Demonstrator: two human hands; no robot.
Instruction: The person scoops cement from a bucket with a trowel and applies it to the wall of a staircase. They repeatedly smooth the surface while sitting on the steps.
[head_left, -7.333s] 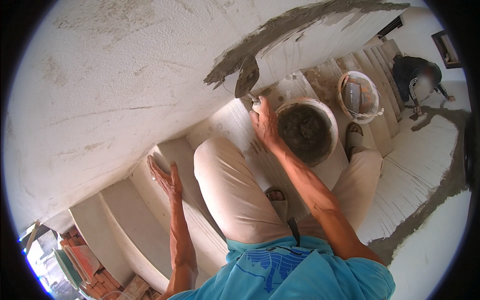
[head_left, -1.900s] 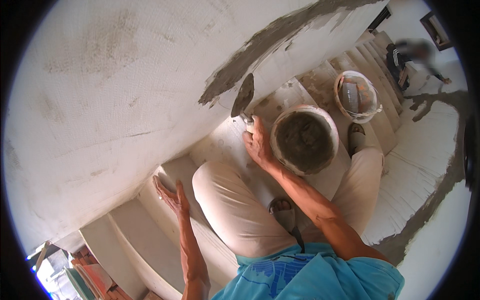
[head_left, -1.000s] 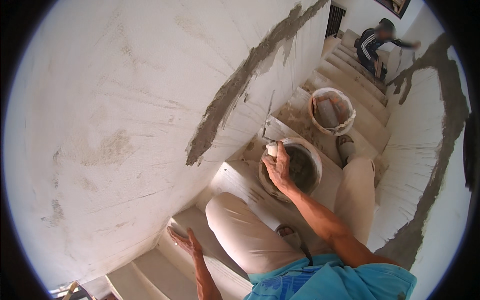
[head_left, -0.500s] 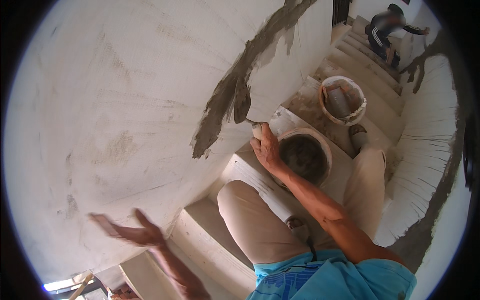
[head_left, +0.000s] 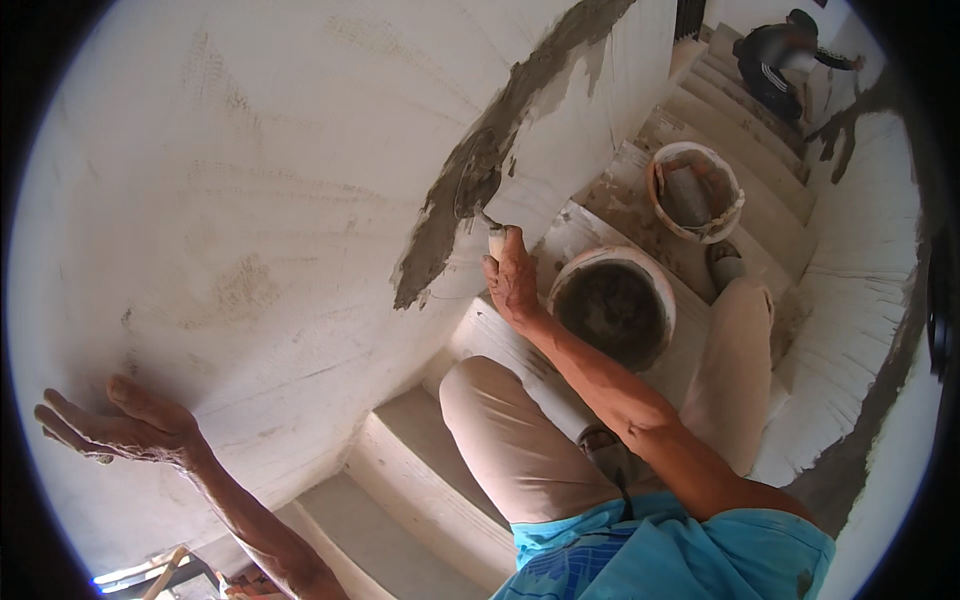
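My right hand (head_left: 513,278) grips the pale handle of a metal trowel (head_left: 478,175), whose blade lies against a rough grey mortar strip (head_left: 428,250) on the left wall (head_left: 250,180). A bucket of grey mortar (head_left: 608,318) sits on the step just beside and below that hand. My left hand (head_left: 130,425) is open at the lower left, fingers spread and palm up, close to the white wall; I cannot tell whether it touches it. A second bucket (head_left: 695,190), with a grey cylindrical object inside, sits beyond the first.
Stair treads (head_left: 420,450) run from lower left to upper right, under my bent legs and sandaled feet. A person (head_left: 775,70) in dark striped clothing crouches farther along. The right-hand wall (head_left: 850,260) carries more grey mortar streaks. Wood and bricks show at the bottom left.
My left hand has moved from beside my knee leftward onto the wall area. The trowel has moved from over the bucket up onto the mortar strip. The view has also shifted.
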